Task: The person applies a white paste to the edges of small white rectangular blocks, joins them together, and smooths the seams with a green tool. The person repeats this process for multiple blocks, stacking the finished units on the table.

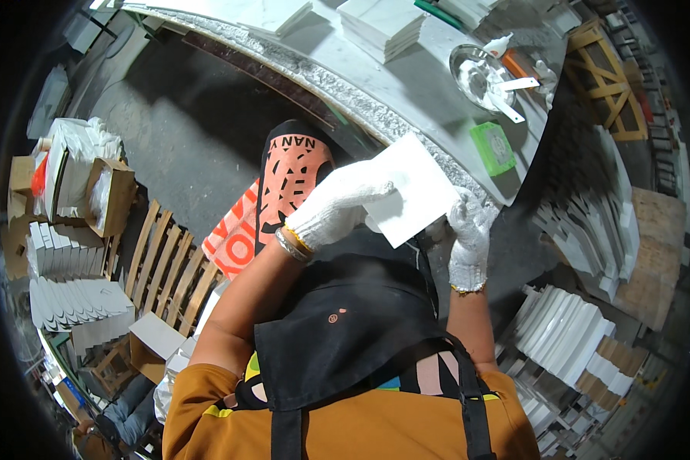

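Note:
A square white tile point(411, 191) is held tilted above my lap, close to the table's near edge. My left hand point(341, 201), in a white knitted glove, grips its left side with the thumb lying on the upper face. At the tile's right edge is my right hand point(470, 230), gloved the same way, its fingers bent against that edge. The tile partly hides the fingers underneath. Beyond the tile stands a white-topped table point(422, 92) with a rough white front edge.
On the table are stacked white tiles point(381, 29), a metal bowl point(479, 79) with white paste and spatulas, and a green box point(493, 149). Wooden pallets point(165, 257) and cartons point(113, 198) stand left. Stacked white slabs point(563, 333) stand right. An orange printed cloth point(234, 234) lies beside my leg.

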Demonstrator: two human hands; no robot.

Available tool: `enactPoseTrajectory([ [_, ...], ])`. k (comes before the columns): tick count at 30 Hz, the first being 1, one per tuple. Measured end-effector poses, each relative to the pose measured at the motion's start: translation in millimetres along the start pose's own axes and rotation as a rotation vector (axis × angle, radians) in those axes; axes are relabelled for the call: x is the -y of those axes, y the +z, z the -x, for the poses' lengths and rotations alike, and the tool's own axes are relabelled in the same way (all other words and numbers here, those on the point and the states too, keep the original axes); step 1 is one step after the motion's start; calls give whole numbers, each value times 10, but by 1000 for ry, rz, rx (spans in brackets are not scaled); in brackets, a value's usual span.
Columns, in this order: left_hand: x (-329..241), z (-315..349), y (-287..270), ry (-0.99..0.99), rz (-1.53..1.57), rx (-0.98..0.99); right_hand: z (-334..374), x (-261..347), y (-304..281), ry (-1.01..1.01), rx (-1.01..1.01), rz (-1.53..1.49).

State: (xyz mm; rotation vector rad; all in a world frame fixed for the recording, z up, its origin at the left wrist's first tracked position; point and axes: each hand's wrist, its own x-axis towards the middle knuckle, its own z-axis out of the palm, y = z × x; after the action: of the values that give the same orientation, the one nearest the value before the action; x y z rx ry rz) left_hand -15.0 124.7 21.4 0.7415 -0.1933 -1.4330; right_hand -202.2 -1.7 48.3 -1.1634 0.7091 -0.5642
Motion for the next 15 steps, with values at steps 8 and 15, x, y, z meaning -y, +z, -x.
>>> enactPoseTrajectory([
  [8, 19, 25, 39, 22, 42, -63, 273, -149, 231, 236, 99, 36],
  [15, 4, 12, 163, 51, 10, -64, 261, -35, 132, 213, 145, 198],
])
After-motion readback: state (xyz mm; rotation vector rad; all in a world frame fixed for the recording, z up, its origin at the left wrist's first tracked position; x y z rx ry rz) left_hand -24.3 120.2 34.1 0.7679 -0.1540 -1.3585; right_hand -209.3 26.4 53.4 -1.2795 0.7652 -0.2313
